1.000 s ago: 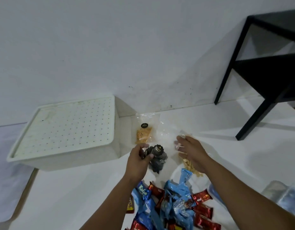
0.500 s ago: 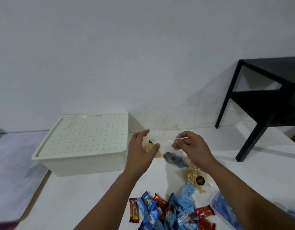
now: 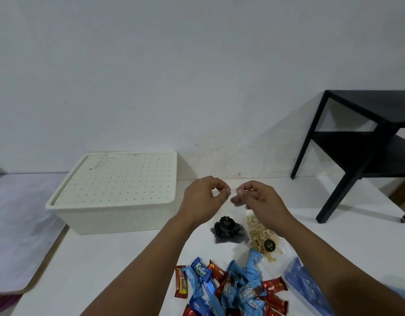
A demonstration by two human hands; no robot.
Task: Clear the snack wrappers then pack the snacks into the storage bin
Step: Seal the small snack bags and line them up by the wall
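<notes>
My left hand [image 3: 202, 200] and my right hand [image 3: 258, 198] are raised side by side, each pinching the top edge of a clear plastic wrapper [image 3: 224, 190] stretched between them. Below them on the white surface lie a clear bag of dark snacks [image 3: 226, 229] and a clear bag of pale nuts [image 3: 260, 236], both with round black labels. A heap of blue and red wrapped snack bars [image 3: 233, 288] lies nearest to me. The cream storage bin [image 3: 119, 215] stands to the left against the wall, with its dotted lid [image 3: 119, 179] on.
A black side table [image 3: 365, 153] with a lower shelf stands at the right by the wall. A blue plastic pack [image 3: 304, 283] lies at the lower right. A pale mat [image 3: 17, 224] covers the floor on the left.
Both hands rose from the snack bags and came together, pinching the clear wrapper's top edge. The camera tilted up, so the bin and table sit lower in view.
</notes>
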